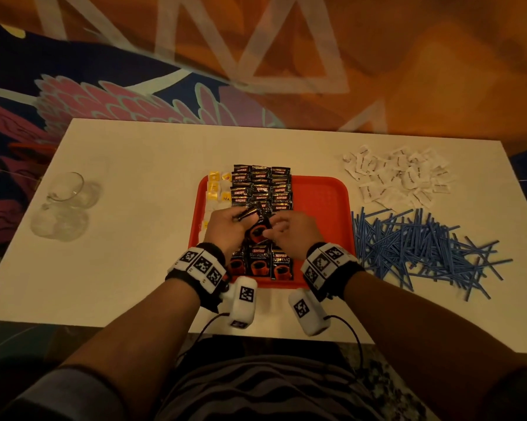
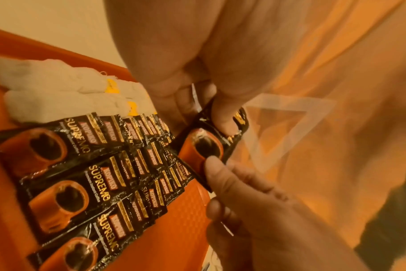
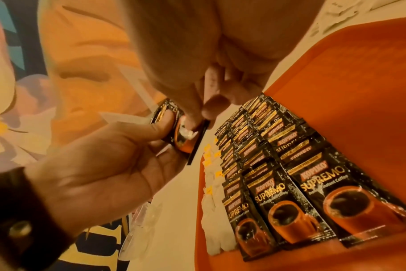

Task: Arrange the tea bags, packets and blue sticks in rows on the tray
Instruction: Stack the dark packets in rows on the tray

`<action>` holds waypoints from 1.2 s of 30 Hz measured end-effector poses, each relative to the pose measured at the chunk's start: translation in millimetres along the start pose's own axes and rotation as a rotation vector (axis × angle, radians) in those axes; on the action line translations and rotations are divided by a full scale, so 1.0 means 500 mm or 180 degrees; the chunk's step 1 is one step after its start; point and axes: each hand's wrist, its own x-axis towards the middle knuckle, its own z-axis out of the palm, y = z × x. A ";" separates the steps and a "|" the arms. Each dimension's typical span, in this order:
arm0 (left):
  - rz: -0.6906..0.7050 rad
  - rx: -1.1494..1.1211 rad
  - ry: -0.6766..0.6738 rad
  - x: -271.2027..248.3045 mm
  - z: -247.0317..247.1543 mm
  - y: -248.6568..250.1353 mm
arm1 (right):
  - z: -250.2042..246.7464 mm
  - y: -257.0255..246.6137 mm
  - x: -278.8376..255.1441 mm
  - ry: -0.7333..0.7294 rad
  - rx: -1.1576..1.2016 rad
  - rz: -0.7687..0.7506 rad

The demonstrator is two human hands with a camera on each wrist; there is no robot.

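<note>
White table (image 1: pixel 140 226), red tray (image 1: pixel 323 208), coffee packets (image 1: pixel 260 186)

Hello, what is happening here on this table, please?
A person is sorting drink supplies on a red plastic tray. Both the left hand and right hand hold black coffee packets above it. Three rows of black packets and a column of white tea bags already lie on the tray. The pile of blue sticks and the small white sachets wait on the white table, right of the tray.
</note>
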 end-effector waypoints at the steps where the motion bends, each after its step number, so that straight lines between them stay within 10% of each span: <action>1: -0.0102 -0.0266 -0.0001 -0.003 0.000 0.000 | -0.002 0.001 0.001 -0.0075 -0.0016 0.0054; 6: -0.0521 -0.0662 0.0206 -0.003 0.007 -0.010 | 0.014 0.014 0.000 -0.0220 -0.0257 0.0059; 16: -0.0093 0.1405 0.0761 0.003 -0.029 -0.104 | 0.120 0.123 0.023 -0.0674 -0.0804 0.0703; 36: -0.0117 0.2383 0.0521 -0.010 -0.011 -0.178 | 0.101 0.194 0.024 0.0338 -0.0677 0.1021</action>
